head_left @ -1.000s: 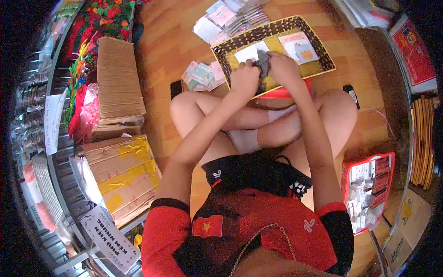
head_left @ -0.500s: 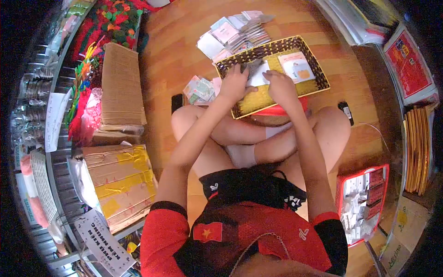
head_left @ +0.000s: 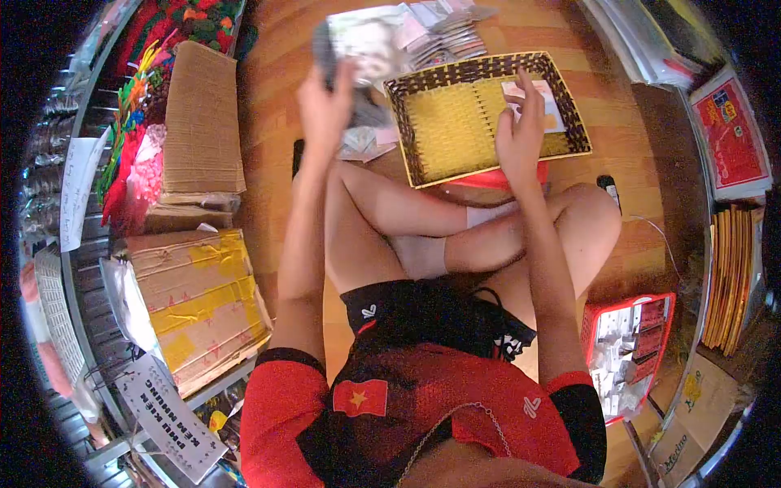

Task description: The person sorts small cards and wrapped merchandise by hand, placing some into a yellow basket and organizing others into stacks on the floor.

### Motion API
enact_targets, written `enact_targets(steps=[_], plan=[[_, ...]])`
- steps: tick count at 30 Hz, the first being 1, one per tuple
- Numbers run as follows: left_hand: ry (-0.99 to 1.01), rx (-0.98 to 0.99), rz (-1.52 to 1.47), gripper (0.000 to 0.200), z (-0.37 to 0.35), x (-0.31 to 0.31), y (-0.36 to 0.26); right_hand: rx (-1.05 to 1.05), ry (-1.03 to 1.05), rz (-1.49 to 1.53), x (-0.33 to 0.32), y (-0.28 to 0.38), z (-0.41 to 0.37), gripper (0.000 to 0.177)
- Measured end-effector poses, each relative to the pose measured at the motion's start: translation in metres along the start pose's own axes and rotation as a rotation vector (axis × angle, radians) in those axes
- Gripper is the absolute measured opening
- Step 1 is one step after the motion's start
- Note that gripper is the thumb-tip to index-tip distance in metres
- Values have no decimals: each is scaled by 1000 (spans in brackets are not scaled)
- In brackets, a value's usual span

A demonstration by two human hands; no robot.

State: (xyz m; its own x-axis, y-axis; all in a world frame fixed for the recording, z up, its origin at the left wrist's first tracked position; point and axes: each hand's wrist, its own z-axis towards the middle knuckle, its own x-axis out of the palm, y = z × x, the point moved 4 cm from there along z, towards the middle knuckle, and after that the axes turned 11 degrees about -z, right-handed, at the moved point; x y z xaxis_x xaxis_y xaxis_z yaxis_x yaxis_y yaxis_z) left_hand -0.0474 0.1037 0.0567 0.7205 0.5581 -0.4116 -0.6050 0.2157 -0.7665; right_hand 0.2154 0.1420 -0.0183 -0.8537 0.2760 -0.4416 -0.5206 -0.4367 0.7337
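My left hand (head_left: 325, 110), blurred by motion, is left of the basket with its fingers closed on a flat packet (head_left: 366, 45). That packet is mostly white with a dark grey edge, and its print is smeared. My right hand (head_left: 521, 142) is over the right half of the yellow and brown woven basket (head_left: 443, 122). Its fingers are loosely apart, overlapping a white packet with an orange patch (head_left: 550, 112) inside the basket.
Several flat packets (head_left: 451, 37) are piled behind the basket, and more packets (head_left: 366, 142) lie left of it. Cardboard boxes (head_left: 207, 122) and a shelf (head_left: 77, 305) line the left side. A red tray (head_left: 630, 358) of small packs sits at right.
My left hand has come out of the basket and swung left and away from me, carrying a packet. My right hand has shifted right, over the packet still in the basket.
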Motion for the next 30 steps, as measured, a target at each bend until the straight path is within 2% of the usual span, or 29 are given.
enact_targets(steps=[3,4,8,11,12,14,15,16,17,19,21,22,24,25,26,27,28,29,30], plan=[[-172,-132,64,37,3,-38,73,20,19,12,2,0,-1,55],[-155,-215,-31,40,-2,-41,98,14,24,3,3,1,-1,54],[43,-402,257,49,-28,-43,207,-2,35,-30,3,1,-1,52],[310,-506,388,48,-41,-32,245,-10,20,-3,4,-1,-2,49],[385,-550,324,54,-45,-29,259,-14,8,13,3,-1,-1,47],[417,-600,511,60,-45,-33,287,-75,-15,-56,-1,2,0,44],[433,-622,607,63,-41,-32,264,-106,-28,-90,-3,4,1,42],[304,-651,683,71,-38,-38,238,-93,-69,-44,-7,5,2,40],[145,-621,660,70,-32,-45,223,-79,-113,0,-10,7,2,37],[-55,-488,436,68,-18,-46,189,-50,-213,57,-23,2,4,33],[-136,-303,43,67,-3,-41,141,-22,-313,89,-33,-9,8,29],[-162,-307,-35,64,4,-36,120,61,-381,178,-34,-20,7,25],[-228,-311,-184,61,13,-16,69,49,-375,270,-40,-22,9,27],[-138,-293,-278,60,14,2,28,38,-373,317,-43,-20,12,28],[-46,-274,-373,59,13,17,-1,-37,-247,189,-48,-6,13,40],[111,-275,-455,53,18,34,21,-137,-180,115,-50,12,11,44],[178,-251,-465,50,6,58,-18,-235,-114,39,-49,31,9,48],[278,-313,-496,48,-12,79,-54,-282,-58,15,-45,37,8,51],[441,-352,-590,49,-23,102,-53,-329,-3,-8,-41,43,6,54]])
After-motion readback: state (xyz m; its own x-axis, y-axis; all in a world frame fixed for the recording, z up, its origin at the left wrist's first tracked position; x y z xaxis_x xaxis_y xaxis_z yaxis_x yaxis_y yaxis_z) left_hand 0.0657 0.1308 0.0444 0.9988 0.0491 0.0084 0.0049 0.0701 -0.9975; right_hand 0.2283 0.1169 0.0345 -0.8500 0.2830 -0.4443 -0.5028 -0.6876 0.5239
